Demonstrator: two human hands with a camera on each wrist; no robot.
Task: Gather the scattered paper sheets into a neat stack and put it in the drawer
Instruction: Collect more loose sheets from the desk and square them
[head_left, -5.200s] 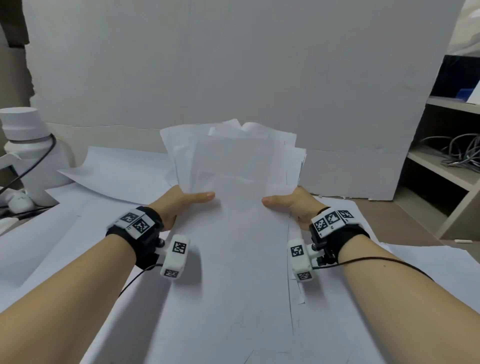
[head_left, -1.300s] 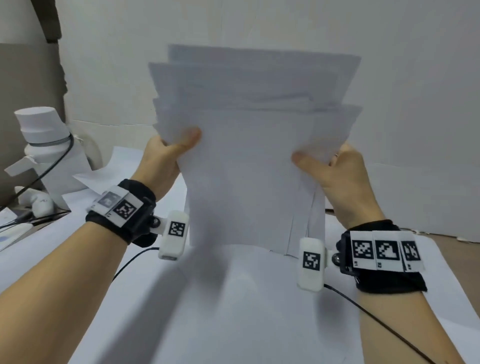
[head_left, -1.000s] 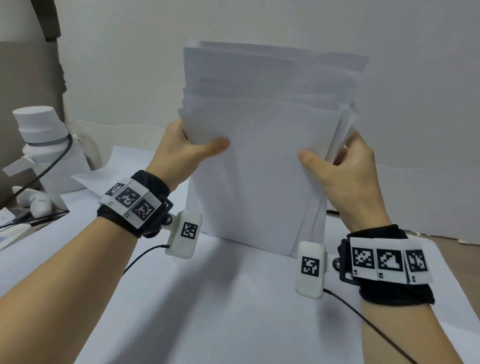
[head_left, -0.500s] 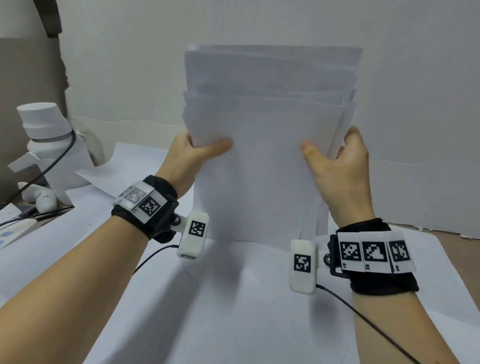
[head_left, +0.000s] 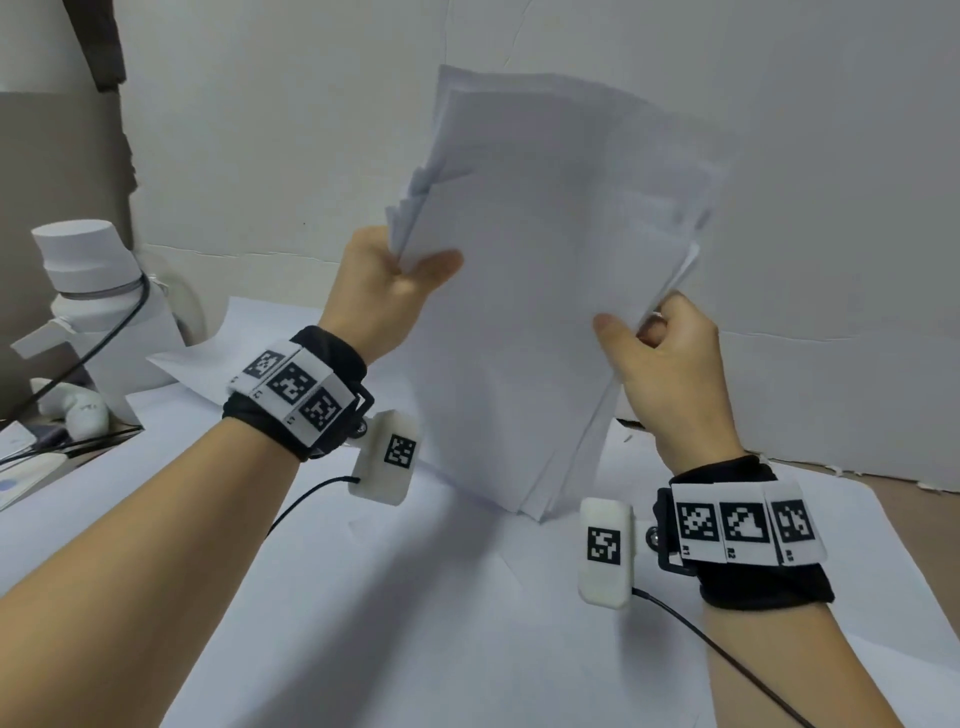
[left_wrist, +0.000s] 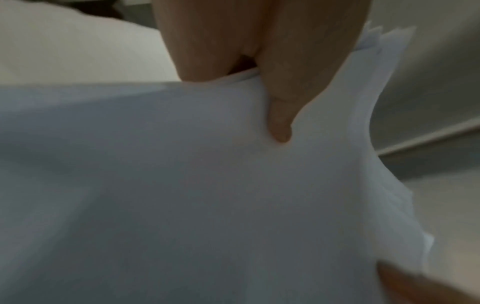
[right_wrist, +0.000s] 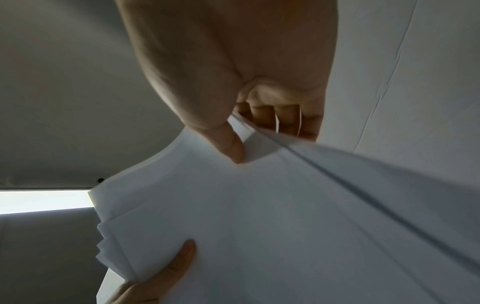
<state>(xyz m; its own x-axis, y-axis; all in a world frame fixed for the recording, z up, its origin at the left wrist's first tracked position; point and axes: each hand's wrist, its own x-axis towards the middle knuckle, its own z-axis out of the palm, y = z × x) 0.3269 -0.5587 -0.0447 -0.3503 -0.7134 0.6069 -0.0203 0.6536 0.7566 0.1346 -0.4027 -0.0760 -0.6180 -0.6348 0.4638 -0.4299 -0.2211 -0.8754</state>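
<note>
A stack of white paper sheets (head_left: 530, 312) stands tilted, one lower corner down on the paper-covered table (head_left: 467, 623). My left hand (head_left: 384, 291) grips its left edge, thumb in front and fingers behind. My right hand (head_left: 660, 358) pinches the right edge the same way. The sheet edges are uneven and fan out at the top and sides. The left wrist view shows the left hand (left_wrist: 259, 67) with its thumb pressed on the sheets (left_wrist: 207, 195). The right wrist view shows the right hand (right_wrist: 233, 82) with fingers curled behind the stack (right_wrist: 285, 226). No drawer is in view.
A white bottle (head_left: 98, 312) with a dark cable stands at the left, small white items beside it. A loose sheet (head_left: 208, 364) lies at the back left. A white board wall (head_left: 779, 156) closes the back. Bare brown surface (head_left: 924, 519) shows at the right.
The stack has tilted from upright, its top leaning right, so it stands on one lower corner. My left hand rose along the left edge and my right hand dropped lower.
</note>
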